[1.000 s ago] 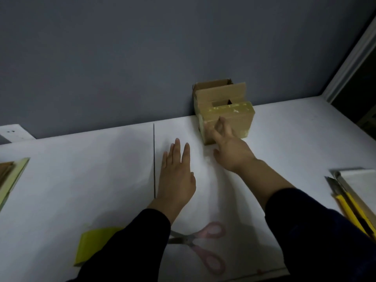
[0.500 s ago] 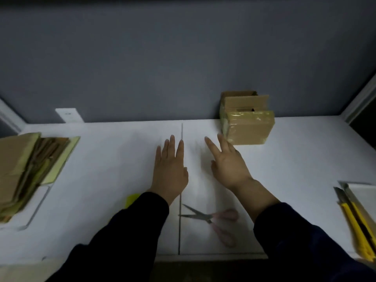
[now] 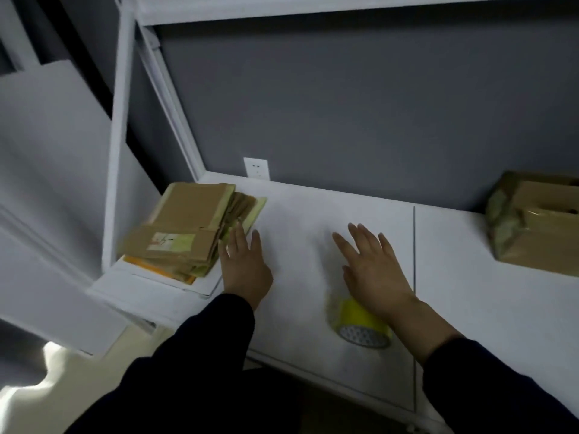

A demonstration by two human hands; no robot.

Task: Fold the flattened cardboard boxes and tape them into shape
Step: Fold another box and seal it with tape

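Note:
A stack of flattened cardboard boxes (image 3: 191,227) lies at the left end of the white table (image 3: 470,277). My left hand (image 3: 246,266) hovers with straight fingers just right of the stack, its fingertips at the stack's near edge. Farther right, my right hand (image 3: 372,266) is spread flat above the table and holds nothing. A roll of yellow tape (image 3: 360,322) lies on the table under my right wrist. Two folded, taped boxes (image 3: 532,223) stand at the far right against the wall.
A white shelf frame post (image 3: 120,120) rises left of the stack. A wall socket (image 3: 257,168) sits on the grey wall behind. The table's front edge runs below my arms, with floor visible at lower left.
The view has swung left. Both hands have moved left, away from the folded boxes and toward the flat stack. The scissors have left the view and the tape roll now shows.

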